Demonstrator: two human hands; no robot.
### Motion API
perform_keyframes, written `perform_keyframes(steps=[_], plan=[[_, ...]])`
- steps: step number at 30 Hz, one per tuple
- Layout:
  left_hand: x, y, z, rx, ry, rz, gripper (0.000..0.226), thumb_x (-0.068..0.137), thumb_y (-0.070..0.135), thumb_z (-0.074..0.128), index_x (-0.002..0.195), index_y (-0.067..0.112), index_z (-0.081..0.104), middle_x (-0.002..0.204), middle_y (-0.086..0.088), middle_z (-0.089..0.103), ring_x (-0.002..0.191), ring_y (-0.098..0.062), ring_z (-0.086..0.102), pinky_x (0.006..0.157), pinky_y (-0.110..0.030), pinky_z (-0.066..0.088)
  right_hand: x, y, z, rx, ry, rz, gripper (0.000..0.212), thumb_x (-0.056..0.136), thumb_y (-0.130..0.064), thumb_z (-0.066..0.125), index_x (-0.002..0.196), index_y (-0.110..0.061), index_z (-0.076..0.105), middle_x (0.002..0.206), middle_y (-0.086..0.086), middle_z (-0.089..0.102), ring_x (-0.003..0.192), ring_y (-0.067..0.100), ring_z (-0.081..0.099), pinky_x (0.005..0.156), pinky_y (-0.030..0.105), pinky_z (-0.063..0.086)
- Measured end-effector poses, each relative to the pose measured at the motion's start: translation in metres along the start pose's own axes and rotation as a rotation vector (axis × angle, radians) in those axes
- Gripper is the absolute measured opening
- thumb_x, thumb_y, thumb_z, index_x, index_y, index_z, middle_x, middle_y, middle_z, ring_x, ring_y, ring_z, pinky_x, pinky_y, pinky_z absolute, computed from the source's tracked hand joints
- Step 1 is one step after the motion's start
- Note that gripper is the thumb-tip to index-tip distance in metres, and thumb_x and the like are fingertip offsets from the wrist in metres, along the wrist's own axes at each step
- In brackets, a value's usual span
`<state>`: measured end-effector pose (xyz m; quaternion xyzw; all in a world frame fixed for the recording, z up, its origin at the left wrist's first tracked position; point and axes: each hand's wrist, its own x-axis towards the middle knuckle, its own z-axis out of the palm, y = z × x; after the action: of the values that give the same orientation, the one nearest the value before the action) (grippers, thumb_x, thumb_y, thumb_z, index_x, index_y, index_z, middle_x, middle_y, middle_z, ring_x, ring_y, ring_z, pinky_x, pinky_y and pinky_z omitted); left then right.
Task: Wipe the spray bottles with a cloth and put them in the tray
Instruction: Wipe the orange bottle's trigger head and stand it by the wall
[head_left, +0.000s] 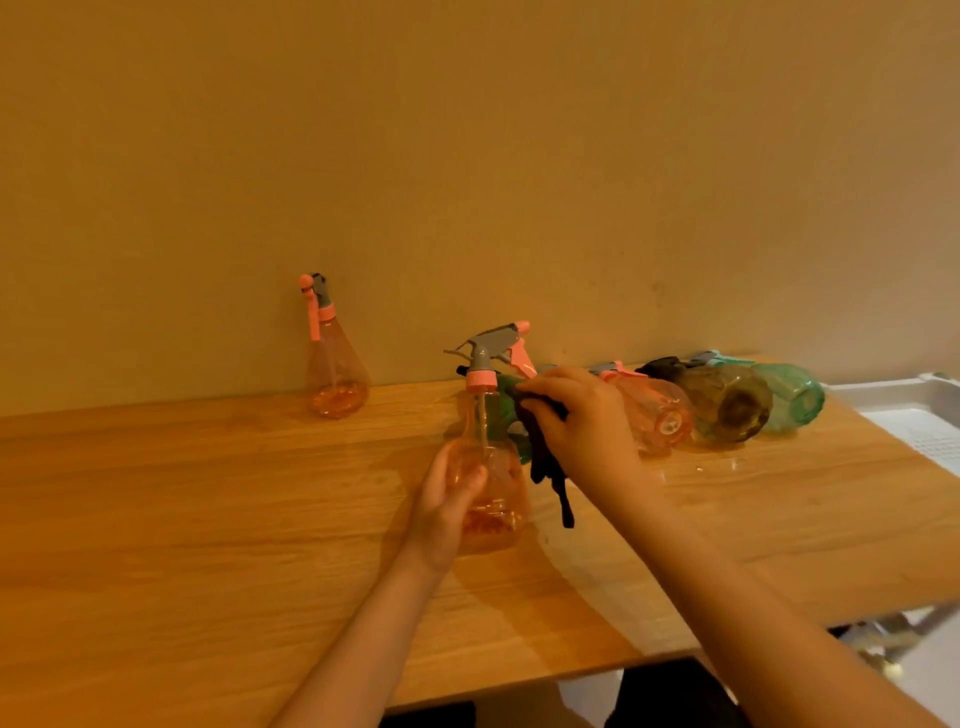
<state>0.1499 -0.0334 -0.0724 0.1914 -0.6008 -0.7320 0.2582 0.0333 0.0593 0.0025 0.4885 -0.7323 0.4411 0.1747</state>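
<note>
While the wooden table bears the white tray at its far right, the held orange spray bottle stands upright. The left hand grips its base, and the right hand pinches the dark cloth against its shoulder, on the tray's side.

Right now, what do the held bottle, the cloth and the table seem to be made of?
Held bottle: clear orange-tinted plastic, glossy; the hand shows through it. Cloth: dark soft fabric, hanging limp in folds. Table: wood or wood-look laminate, smooth, with visible grain.
</note>
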Motion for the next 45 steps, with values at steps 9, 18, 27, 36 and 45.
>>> perform_keyframes(steps=[9, 18, 27, 36, 45], plan=[[0.001, -0.001, -0.004, 0.040, -0.006, 0.004, 0.061, 0.077, 0.037, 0.067, 0.133, 0.027, 0.045, 0.119, -0.002, 0.063, 0.102, -0.015, 0.066, 0.075, -0.024, 0.054, -0.010, 0.006, 0.030, 0.081, -0.011, -0.034, 0.020, 0.077, 0.006, 0.066, 0.090, -0.007, 0.074, 0.089, 0.003, 0.069, 0.085, 0.006, 0.056, 0.075, 0.004, 0.040], [0.005, -0.004, -0.001, 0.046, 0.019, 0.031, 0.054, 0.084, 0.031, 0.066, 0.133, 0.023, 0.045, 0.125, -0.007, 0.061, 0.114, -0.020, 0.060, 0.091, -0.032, 0.053, -0.041, 0.018, 0.034, 0.171, 0.122, 0.038, 0.019, 0.075, -0.001, 0.064, 0.090, -0.010, 0.073, 0.090, -0.010, 0.062, 0.087, 0.002, 0.057, 0.084, 0.009, 0.042], [0.011, -0.009, -0.004, 0.002, 0.106, 0.035, 0.053, 0.093, 0.021, 0.050, 0.144, 0.016, 0.036, 0.131, -0.009, 0.057, 0.114, -0.020, 0.060, 0.084, -0.027, 0.054, -0.063, 0.026, 0.048, 0.219, 0.161, 0.069, 0.020, 0.075, -0.005, 0.062, 0.092, -0.010, 0.072, 0.092, -0.010, 0.062, 0.088, 0.002, 0.058, 0.082, 0.011, 0.045], [0.012, -0.008, -0.005, 0.017, 0.117, 0.059, 0.055, 0.096, 0.012, 0.046, 0.147, 0.022, 0.030, 0.134, -0.003, 0.054, 0.116, -0.013, 0.057, 0.080, -0.022, 0.056, -0.069, 0.035, 0.048, 0.248, 0.110, 0.055, 0.021, 0.074, -0.003, 0.063, 0.091, -0.010, 0.072, 0.092, -0.010, 0.061, 0.089, 0.000, 0.057, 0.082, 0.009, 0.043], [0.015, -0.004, -0.004, -0.050, 0.221, 0.000, 0.044, 0.099, 0.022, 0.039, 0.143, 0.023, 0.036, 0.133, -0.009, 0.056, 0.116, -0.023, 0.058, 0.092, -0.039, 0.050, -0.071, 0.032, 0.047, 0.240, 0.080, 0.027, 0.022, 0.072, -0.001, 0.064, 0.090, -0.010, 0.073, 0.093, -0.012, 0.060, 0.088, 0.000, 0.056, 0.083, 0.007, 0.041]])
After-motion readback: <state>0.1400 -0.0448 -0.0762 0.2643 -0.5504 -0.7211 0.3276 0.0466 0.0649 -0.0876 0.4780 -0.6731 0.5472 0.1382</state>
